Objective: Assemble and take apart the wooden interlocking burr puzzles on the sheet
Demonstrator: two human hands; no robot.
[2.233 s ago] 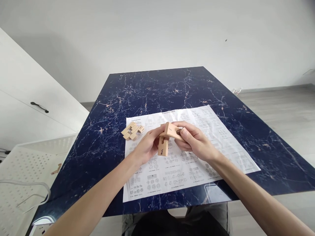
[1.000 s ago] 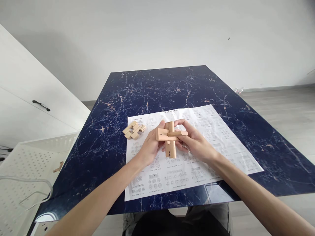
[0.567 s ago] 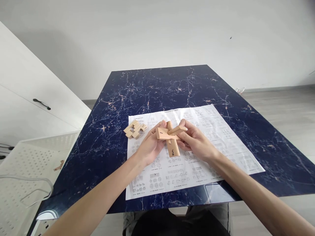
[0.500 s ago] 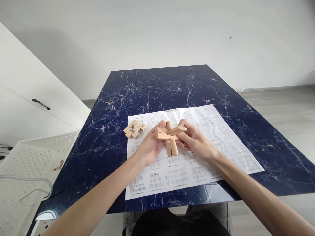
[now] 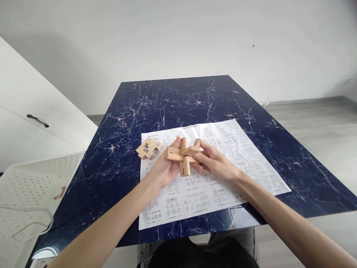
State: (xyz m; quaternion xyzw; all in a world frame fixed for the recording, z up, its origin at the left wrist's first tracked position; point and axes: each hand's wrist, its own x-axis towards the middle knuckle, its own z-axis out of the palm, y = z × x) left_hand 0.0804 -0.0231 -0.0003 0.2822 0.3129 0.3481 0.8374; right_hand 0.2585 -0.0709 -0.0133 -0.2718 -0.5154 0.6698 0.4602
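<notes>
Between my hands, above the printed sheet [image 5: 200, 197], is a wooden interlocking puzzle [image 5: 185, 166] made of crossed light-wood bars with dark handwritten marks. My left hand [image 5: 166, 167] grips it from the left, its thumb up along the far side and its other fingers mostly hidden beneath. From the right, my right hand [image 5: 214, 160] pinches the bars that stick out that way, thumb and forefinger at their ends. One marked bar points toward me. Left of my hands, several notched wooden pieces [image 5: 149, 148] lie together at the sheet's left edge.
The sheet lies on a dark blue marbled table [image 5: 173, 100]. At the left stand a white perforated cart [image 5: 36, 182] holding a cable [image 5: 33, 210] and a small wooden piece [image 5: 59, 193], and a white cabinet [image 5: 33, 85]. A pale wall rises behind the table.
The puzzle has turned slightly in my fingers, and its bars now show at a different angle, crossing more squarely. The whole view has shifted a little, with both hands still holding it.
</notes>
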